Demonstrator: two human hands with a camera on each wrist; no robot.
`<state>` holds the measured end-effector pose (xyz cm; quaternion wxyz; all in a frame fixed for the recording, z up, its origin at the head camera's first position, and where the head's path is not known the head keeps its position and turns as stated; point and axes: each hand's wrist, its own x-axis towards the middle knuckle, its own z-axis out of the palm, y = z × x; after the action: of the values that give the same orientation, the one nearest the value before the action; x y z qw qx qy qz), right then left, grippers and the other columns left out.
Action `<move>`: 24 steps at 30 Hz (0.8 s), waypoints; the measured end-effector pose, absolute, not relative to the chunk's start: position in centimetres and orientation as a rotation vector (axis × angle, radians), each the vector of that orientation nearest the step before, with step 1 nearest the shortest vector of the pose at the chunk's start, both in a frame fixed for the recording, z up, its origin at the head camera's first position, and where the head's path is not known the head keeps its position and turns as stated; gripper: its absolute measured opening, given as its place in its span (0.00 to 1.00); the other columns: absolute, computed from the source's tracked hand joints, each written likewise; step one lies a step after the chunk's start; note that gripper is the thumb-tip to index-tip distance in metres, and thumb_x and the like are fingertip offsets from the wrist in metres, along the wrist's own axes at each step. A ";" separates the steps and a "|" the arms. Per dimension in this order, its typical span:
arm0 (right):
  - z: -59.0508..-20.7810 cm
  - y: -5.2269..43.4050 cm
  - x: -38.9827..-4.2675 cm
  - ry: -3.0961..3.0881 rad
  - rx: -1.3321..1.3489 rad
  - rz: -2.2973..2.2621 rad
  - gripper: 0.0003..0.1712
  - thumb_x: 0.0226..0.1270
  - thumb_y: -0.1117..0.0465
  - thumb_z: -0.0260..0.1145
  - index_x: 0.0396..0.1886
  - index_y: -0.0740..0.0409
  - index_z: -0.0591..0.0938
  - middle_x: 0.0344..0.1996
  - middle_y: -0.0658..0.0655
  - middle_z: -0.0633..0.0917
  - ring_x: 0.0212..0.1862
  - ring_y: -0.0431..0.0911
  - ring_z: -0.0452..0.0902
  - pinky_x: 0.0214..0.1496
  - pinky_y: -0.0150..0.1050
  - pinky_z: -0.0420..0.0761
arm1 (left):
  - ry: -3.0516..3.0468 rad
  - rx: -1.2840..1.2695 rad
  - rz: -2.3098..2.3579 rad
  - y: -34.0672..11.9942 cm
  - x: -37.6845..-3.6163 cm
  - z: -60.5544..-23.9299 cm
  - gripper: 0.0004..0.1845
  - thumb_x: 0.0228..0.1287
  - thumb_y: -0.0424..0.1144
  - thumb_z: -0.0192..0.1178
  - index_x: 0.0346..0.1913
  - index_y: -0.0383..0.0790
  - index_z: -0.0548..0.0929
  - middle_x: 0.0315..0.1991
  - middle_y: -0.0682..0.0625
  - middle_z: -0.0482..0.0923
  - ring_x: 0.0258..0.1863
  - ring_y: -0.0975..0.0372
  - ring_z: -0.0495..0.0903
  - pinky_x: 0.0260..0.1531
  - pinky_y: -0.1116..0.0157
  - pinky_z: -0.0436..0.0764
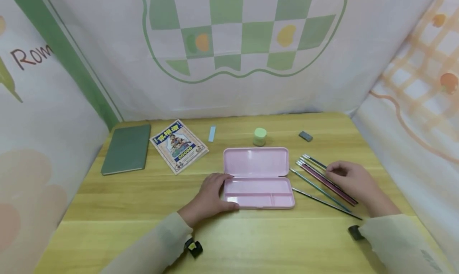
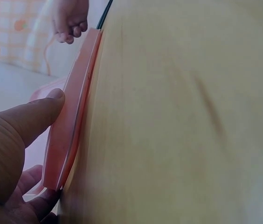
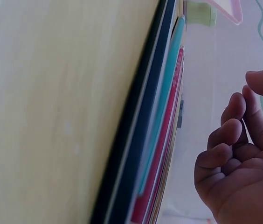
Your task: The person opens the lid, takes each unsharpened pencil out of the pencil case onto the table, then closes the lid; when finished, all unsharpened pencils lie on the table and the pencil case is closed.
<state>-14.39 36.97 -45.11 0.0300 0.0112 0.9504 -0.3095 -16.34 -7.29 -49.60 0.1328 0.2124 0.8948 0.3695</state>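
Note:
An open pink pencil case [image 1: 256,162] lies on the table, its lid folded back and its compartments bare. My left hand [image 1: 213,194] holds the case by its left end, the thumb [image 2: 47,109] against the front wall and the fingers around the end. Over the pencils hovers my right hand [image 1: 353,182], its fingers loosely bent and nothing between them. Several pencils lie slanting to the right of the case: a black pencil [image 1: 326,203] in front, a teal pencil [image 1: 319,189], and dark red pencils [image 1: 330,184] beneath the right hand in the head view.
Behind the case stand a green rounded block [image 1: 259,137] and, to its right, a grey eraser [image 1: 305,136]. A pale blue strip [image 1: 212,134], an illustrated booklet [image 1: 179,146] and a dark green notebook [image 1: 127,149] lie toward the left. Printed cloth walls enclose the wooden table [image 1: 265,242].

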 end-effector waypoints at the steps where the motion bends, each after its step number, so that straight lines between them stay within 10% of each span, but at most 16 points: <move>1: -45.1 36.7 -14.5 2.931 0.023 -0.949 0.19 0.75 0.45 0.67 0.50 0.56 0.85 0.48 0.59 0.88 0.50 0.53 0.82 0.50 0.49 0.79 | 2.597 0.616 1.070 -7.3 -16.4 -49.6 0.52 0.49 0.63 0.79 0.75 0.48 0.69 0.74 0.47 0.68 0.76 0.49 0.59 0.77 0.46 0.56; 18: -40.5 27.8 -23.3 2.800 -0.165 -0.917 0.41 0.77 0.29 0.50 0.68 0.56 0.78 0.63 0.65 0.80 0.64 0.61 0.75 0.63 0.64 0.75 | 2.605 0.640 1.073 -7.3 -16.5 -49.7 0.52 0.48 0.63 0.80 0.74 0.47 0.70 0.72 0.47 0.69 0.75 0.51 0.61 0.77 0.47 0.57; 24: -40.1 25.9 -25.8 2.730 -0.232 -0.888 0.31 0.79 0.37 0.56 0.62 0.56 0.84 0.59 0.61 0.84 0.60 0.59 0.78 0.61 0.61 0.78 | 2.600 0.641 1.083 -7.3 -16.5 -49.8 0.52 0.48 0.62 0.80 0.74 0.47 0.70 0.71 0.47 0.69 0.75 0.50 0.61 0.77 0.46 0.56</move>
<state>-25.76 25.88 -40.05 0.1305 -0.0799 0.9397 -0.3058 -16.52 -7.31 -49.79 0.1262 0.2201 0.8929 0.3719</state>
